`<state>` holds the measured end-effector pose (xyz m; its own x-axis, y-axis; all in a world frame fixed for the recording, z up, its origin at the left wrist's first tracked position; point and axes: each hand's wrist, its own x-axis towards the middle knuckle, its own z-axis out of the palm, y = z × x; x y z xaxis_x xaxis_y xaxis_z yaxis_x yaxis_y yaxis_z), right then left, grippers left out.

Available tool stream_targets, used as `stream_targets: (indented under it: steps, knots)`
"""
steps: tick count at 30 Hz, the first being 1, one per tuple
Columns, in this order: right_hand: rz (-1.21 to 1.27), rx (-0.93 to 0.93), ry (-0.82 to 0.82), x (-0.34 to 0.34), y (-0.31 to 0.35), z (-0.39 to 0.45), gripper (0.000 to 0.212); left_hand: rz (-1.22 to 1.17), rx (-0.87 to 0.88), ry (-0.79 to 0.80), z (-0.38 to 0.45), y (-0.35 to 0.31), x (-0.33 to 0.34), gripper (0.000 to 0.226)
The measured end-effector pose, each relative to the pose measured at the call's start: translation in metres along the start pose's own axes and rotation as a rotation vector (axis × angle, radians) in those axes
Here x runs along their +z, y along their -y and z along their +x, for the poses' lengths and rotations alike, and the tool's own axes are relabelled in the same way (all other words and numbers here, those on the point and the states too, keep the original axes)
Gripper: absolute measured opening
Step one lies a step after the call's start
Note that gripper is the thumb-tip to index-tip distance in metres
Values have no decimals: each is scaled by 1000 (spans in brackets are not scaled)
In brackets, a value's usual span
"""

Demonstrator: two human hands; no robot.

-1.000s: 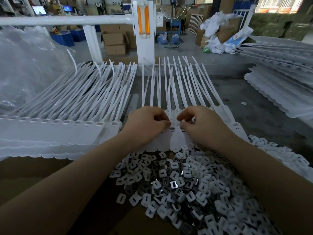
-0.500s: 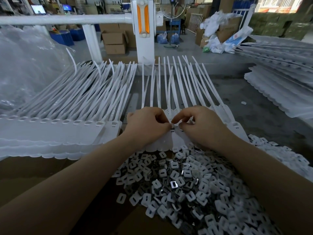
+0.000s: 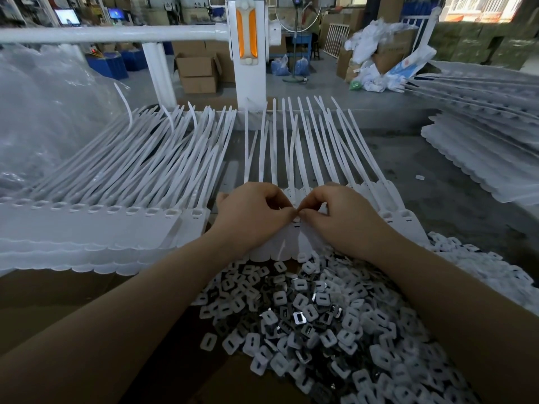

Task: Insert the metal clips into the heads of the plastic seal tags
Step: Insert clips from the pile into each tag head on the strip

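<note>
A row of white plastic seal tags (image 3: 291,243) lies in front of me, straps pointing away. My left hand (image 3: 250,214) and my right hand (image 3: 335,217) rest curled on the tag heads, fingertips meeting over one head at the middle. Both pinch at something small there; the clip itself is hidden by the fingers. A big heap of small metal clips (image 3: 306,322), white and shiny, lies just below my wrists on brown cardboard (image 3: 58,301).
A stacked batch of seal tags (image 3: 102,217) fills the left side. More stacked tags (image 3: 481,158) lie at the right. A clear plastic bag (image 3: 43,118) sits far left. A white post (image 3: 248,53) and rail stand behind; boxes lie beyond.
Both hands' fingertips have closed together over one tag head at the middle; a second ago they were slightly apart. The arms have barely shifted.
</note>
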<state>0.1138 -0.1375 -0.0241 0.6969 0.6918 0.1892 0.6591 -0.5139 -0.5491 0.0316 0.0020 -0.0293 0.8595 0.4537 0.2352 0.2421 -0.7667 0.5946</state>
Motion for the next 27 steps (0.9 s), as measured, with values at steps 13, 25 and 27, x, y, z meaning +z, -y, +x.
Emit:
stream_targets:
  steps: [13, 25, 27]
  knots:
    - [5, -29, -16, -2, -1, -2, 10, 85, -6, 7, 1, 2, 3, 16]
    - [33, -25, -13, -1, -4, -3, 22, 113, 160, 5, -2, 4, -4, 15]
    - [33, -16, -6, -1, -4, -2, 23, 112, 170, 10, -1, 4, -5, 12]
